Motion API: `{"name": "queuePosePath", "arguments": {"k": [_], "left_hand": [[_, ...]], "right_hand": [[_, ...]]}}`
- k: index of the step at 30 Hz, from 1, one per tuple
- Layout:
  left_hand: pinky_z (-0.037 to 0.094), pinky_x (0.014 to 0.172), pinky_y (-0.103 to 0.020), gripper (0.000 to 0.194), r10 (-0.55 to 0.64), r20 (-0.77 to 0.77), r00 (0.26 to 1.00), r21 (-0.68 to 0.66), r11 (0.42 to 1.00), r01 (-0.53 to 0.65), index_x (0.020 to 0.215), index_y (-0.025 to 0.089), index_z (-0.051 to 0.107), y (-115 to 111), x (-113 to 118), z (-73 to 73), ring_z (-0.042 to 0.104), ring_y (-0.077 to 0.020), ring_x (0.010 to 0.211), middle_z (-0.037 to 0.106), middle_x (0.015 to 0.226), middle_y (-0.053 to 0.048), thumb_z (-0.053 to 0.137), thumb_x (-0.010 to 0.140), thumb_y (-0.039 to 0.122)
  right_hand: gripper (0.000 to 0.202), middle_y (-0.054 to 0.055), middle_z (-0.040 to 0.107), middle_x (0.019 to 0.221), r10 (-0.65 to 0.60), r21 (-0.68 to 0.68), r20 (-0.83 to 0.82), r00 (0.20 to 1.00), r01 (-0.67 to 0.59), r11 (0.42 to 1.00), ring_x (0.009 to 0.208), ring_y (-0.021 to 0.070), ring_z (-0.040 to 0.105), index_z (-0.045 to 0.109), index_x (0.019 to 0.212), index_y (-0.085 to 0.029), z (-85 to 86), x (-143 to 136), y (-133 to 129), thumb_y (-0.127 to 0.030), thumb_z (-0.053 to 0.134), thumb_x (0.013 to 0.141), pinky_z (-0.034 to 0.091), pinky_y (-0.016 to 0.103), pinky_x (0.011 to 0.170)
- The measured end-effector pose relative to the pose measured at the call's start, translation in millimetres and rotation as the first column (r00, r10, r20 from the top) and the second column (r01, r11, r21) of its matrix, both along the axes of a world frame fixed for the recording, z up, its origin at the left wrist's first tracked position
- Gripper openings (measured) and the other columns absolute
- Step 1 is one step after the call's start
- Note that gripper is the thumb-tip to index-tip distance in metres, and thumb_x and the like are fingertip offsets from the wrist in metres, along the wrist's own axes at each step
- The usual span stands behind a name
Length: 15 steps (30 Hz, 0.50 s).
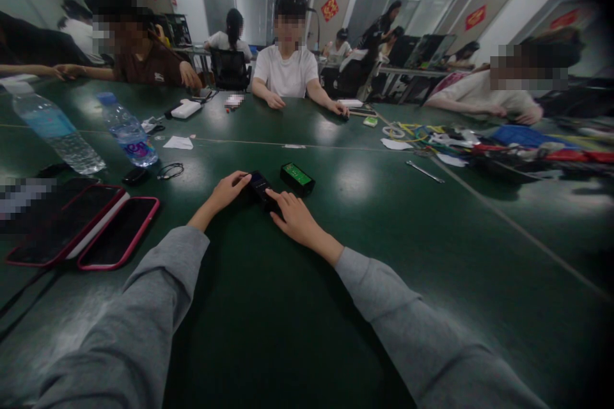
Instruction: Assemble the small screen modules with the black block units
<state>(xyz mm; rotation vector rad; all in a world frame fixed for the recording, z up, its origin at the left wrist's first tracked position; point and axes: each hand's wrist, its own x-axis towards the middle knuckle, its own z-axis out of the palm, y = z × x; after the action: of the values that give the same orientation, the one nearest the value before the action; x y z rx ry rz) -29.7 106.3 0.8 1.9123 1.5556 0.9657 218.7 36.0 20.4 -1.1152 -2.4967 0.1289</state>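
A small black device with a lit screen (260,186) lies at the middle of the green table, tilted away to the left. My left hand (229,192) grips its upper left end, the thumb on top and the other fingers partly hidden. From the right, my right hand (295,217) reaches over the lower end, its index fingertip touching the face of the device. The thumb of that hand is stretched out below. Just beyond, apart from both hands, sits a black box with a green circuit-board-like top (297,177).
On the left are water bottles (129,134), a red-edged phone (119,233) and a larger red case (62,223). A wrench (425,172) lies right of centre, before a heap of cables and tools (508,150). A person in a white shirt (286,73) sits opposite.
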Motion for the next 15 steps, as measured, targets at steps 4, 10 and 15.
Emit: {"name": "queuePosePath", "arguments": {"k": [4, 10, 15], "left_hand": [[0.047, 0.09, -0.038, 0.051, 0.005, 0.004, 1.0, -0.002, 1.0, -0.005, 0.112, 0.022, 0.065, -0.4, 0.4, 0.0, 0.063, -0.0225, 0.096, 0.07, 0.105, -0.006, 0.041, 0.089, 0.061], [0.047, 0.09, -0.038, 0.051, 0.006, 0.001, 1.0, -0.001, 1.0, -0.006, 0.111, 0.022, 0.065, 0.7, 0.4, -0.9, 0.063, -0.022, 0.093, 0.07, 0.102, -0.006, 0.04, 0.089, 0.061], [0.047, 0.09, -0.038, 0.05, 0.012, 0.002, 1.0, -0.007, 1.0, -0.012, 0.111, 0.022, 0.065, 0.0, 1.0, 0.3, 0.063, -0.0224, 0.095, 0.07, 0.104, -0.006, 0.041, 0.089, 0.06]], "right_hand": [[0.058, 0.011, 0.054, 0.121, -0.001, 0.006, 0.012, 1.0, 0.001, 1.0, 0.103, 0.0264, 0.054, 0.024, 0.149, -0.023, 0.0, -0.5, 0.3, -0.029, 0.047, 0.096, 0.048, 0.045, 0.086], [0.057, 0.012, 0.054, 0.121, -0.01, 0.017, 0.027, 1.0, 0.01, 1.0, 0.105, 0.0272, 0.053, 0.025, 0.149, -0.022, -0.5, -1.3, 1.0, -0.029, 0.046, 0.096, 0.048, 0.046, 0.088], [0.059, 0.011, 0.053, 0.122, -0.009, 0.009, 0.016, 1.0, 0.009, 1.0, 0.106, 0.0268, 0.053, 0.025, 0.149, -0.022, -1.1, -0.6, 0.9, -0.029, 0.047, 0.095, 0.048, 0.046, 0.088]]}}
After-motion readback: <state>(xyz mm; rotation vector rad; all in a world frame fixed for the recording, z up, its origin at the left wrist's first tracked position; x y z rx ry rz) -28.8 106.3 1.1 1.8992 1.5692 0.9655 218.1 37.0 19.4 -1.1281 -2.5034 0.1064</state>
